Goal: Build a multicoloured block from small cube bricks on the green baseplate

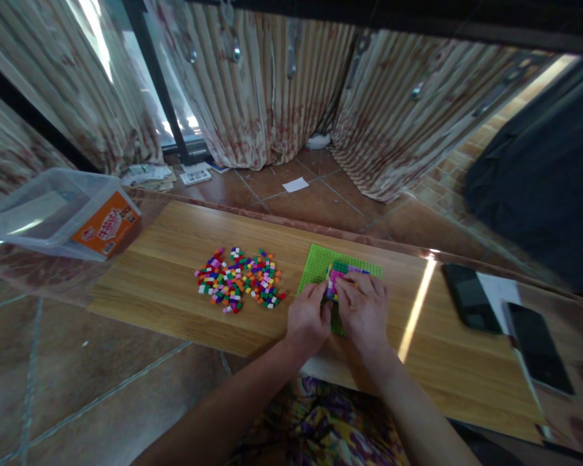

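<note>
A green studded baseplate (315, 261) lies on the wooden board, partly covered by my hands. On it stands a small build of colourful toy bricks (341, 266), with green, pink and purple pieces showing. My left hand (309, 318) is closed at the near left edge of the build, thumb and fingers pressed together against it. From the right, my right hand (366, 309) bends its fingers over the build, fingertips closed on its bricks. Whether a single loose brick sits between the fingertips is hidden. Left of the baseplate is a spread pile of small coloured bricks (243, 277).
A clear plastic box (43, 213) with an orange label stands at the far left. Two dark phones, one (470, 298) on the board and another (539, 348) farther right, lie near white paper (498, 294). Patterned curtains (272, 97) hang beyond the tiled floor.
</note>
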A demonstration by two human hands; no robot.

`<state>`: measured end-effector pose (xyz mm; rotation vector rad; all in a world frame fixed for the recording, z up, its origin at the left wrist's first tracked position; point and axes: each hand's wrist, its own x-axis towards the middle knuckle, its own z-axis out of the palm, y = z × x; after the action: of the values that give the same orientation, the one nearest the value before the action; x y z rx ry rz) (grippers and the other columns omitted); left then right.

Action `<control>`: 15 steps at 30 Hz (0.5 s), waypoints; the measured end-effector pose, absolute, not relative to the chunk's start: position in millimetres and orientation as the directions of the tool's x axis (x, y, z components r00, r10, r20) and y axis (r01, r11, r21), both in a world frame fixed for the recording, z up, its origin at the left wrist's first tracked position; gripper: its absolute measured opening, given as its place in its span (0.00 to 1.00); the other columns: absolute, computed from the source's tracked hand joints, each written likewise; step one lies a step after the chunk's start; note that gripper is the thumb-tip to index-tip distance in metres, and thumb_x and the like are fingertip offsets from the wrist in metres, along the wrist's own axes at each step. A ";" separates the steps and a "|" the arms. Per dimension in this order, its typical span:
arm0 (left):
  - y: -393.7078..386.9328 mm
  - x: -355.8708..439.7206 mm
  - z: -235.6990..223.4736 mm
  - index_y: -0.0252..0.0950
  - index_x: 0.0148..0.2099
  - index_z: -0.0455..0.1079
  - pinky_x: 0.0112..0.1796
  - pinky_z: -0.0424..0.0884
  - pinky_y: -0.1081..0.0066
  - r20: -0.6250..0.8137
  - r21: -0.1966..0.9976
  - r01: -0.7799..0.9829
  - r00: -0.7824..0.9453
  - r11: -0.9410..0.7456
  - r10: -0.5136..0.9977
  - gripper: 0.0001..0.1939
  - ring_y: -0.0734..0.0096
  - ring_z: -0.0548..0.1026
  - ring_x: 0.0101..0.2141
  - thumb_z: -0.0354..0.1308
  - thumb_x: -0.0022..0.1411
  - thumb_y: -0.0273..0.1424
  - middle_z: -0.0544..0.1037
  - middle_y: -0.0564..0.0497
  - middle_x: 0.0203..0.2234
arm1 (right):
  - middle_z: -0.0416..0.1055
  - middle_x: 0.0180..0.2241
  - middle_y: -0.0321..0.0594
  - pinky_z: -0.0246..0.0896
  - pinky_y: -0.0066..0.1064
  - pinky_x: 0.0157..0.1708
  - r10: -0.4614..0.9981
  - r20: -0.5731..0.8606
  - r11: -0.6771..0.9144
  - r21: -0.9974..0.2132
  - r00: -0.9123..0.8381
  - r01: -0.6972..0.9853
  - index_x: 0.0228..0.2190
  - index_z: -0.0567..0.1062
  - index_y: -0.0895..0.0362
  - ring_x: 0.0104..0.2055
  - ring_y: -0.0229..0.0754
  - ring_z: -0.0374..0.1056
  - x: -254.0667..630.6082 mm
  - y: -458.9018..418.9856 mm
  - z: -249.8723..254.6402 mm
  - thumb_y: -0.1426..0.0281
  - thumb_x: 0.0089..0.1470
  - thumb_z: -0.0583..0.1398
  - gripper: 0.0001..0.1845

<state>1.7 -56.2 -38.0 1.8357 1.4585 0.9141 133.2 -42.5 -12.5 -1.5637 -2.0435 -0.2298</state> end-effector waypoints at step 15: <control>-61.7 3.2 -41.4 0.33 0.63 0.58 0.51 0.69 0.58 0.179 0.751 0.602 0.210 -0.271 0.961 0.26 0.57 0.71 0.48 0.48 0.62 0.26 0.71 0.41 0.49 | 0.74 0.43 0.47 0.62 0.43 0.48 0.834 0.548 0.244 -0.475 0.068 0.845 0.45 0.76 0.56 0.45 0.47 0.66 139.6 -53.7 -17.0 0.65 0.62 0.53 0.15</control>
<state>3.2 -61.7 -41.4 1.9550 1.4445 0.8766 139.6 -53.7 -17.0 -1.5593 -1.7313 -0.0189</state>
